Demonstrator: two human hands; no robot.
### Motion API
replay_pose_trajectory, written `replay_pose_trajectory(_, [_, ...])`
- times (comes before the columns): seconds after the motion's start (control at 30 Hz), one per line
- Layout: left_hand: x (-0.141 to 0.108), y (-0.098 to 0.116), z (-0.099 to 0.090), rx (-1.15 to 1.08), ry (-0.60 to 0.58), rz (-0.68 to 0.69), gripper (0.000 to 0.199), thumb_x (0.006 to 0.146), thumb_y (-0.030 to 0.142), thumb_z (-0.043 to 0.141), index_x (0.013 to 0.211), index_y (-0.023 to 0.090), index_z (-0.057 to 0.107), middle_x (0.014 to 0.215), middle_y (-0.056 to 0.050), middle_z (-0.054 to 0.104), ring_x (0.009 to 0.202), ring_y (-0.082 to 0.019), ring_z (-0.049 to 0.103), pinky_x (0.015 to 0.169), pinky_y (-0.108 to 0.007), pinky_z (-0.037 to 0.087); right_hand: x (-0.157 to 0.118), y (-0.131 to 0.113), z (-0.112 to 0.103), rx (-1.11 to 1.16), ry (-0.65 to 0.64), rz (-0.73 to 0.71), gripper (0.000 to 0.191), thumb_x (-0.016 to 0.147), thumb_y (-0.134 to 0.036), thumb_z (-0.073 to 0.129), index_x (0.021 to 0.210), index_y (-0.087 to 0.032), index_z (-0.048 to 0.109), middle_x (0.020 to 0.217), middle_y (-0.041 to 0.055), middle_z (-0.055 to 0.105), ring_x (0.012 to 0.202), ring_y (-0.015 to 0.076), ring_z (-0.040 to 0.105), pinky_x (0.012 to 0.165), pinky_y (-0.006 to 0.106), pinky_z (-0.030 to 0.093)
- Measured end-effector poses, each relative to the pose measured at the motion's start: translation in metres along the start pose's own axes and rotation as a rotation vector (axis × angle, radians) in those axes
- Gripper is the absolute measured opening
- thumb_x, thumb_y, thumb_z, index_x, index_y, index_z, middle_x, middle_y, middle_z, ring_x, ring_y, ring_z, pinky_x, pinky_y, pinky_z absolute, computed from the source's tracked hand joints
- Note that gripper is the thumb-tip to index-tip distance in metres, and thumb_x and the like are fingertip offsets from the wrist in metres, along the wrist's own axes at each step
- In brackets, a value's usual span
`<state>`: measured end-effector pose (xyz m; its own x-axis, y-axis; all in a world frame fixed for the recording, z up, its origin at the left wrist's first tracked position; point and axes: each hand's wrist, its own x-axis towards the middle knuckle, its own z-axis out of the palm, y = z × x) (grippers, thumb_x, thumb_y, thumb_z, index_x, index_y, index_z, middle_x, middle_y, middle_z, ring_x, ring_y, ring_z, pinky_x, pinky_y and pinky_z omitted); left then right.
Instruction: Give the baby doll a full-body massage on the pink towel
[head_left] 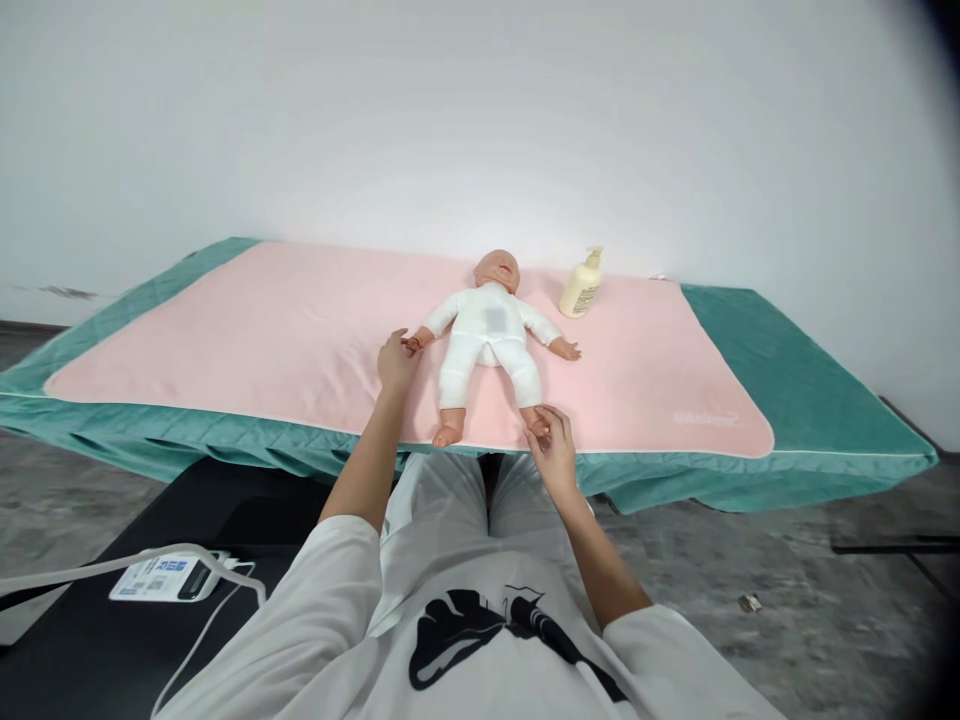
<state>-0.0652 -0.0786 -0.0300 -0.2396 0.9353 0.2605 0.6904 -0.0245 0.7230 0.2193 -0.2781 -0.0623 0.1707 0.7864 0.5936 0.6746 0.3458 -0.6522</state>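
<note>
A baby doll [491, 325] in a white suit lies on its back on a pink mat [322, 330], its head toward the wall and its arms and legs spread. On the left, the fingers of my left hand [397, 362] are closed around the doll's small hand, which is partly hidden. My right hand [555, 447] has its thumb and fingers around the doll's foot on the right side, near the front edge of the mat. Behind the doll's other arm stands a cream pump bottle [581, 287], upright on the mat.
The mat lies over a green cover [810, 370] on a bed or table against a white wall [480, 120]. At lower left, a white power bank [169, 577] with cables rests on a black surface [67, 650]. A small scrap [750, 602] lies on the grey floor.
</note>
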Motion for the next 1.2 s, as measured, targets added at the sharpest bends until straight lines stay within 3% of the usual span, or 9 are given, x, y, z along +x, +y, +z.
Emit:
replay_pose_trajectory(0.27, [-0.002,0.003,0.001,-0.13,0.074,0.019,0.054,0.072,0.025,0.067,0.126,0.024,0.056,0.108,-0.009,0.068,0.098,-0.025,0.067,0.088,-0.04,0.052,0.004,0.0,-0.002,0.002,0.016,-0.003,0.036,0.091,-0.027,0.056,0.126,-0.023,0.053,0.125,0.0119,0.056,0.122,0.0227,0.056,0.102,0.043,0.053])
replay_pose_trajectory(0.67, [-0.004,0.046,-0.004,-0.288,0.194,0.216,0.047,0.08,0.016,0.062,0.125,0.02,0.053,0.116,-0.007,0.069,0.1,-0.017,0.068,0.09,-0.03,0.055,0.037,-0.01,-0.004,0.035,0.112,-0.052,0.034,0.091,-0.027,0.058,0.125,-0.021,0.055,0.125,0.0126,0.057,0.122,0.0225,0.056,0.104,0.044,0.051])
replay_pose_trajectory(0.9, [-0.003,0.071,0.007,-0.3,0.144,0.294,0.045,0.08,0.015,0.064,0.123,0.022,0.054,0.118,-0.006,0.07,0.106,-0.018,0.067,0.093,-0.031,0.054,0.05,-0.019,0.004,0.086,0.145,-0.058,0.033,0.09,-0.03,0.058,0.122,-0.022,0.057,0.124,0.0126,0.058,0.121,0.0228,0.057,0.102,0.043,0.052])
replay_pose_trajectory(1.2, [-0.01,0.074,0.018,-0.251,0.088,0.353,0.042,0.079,0.01,0.061,0.118,0.024,0.058,0.118,-0.004,0.07,0.111,-0.019,0.065,0.096,-0.035,0.053,0.054,-0.02,0.009,0.087,0.14,-0.049,0.03,0.091,-0.03,0.056,0.12,-0.022,0.058,0.123,0.0126,0.058,0.119,0.0228,0.058,0.101,0.044,0.052])
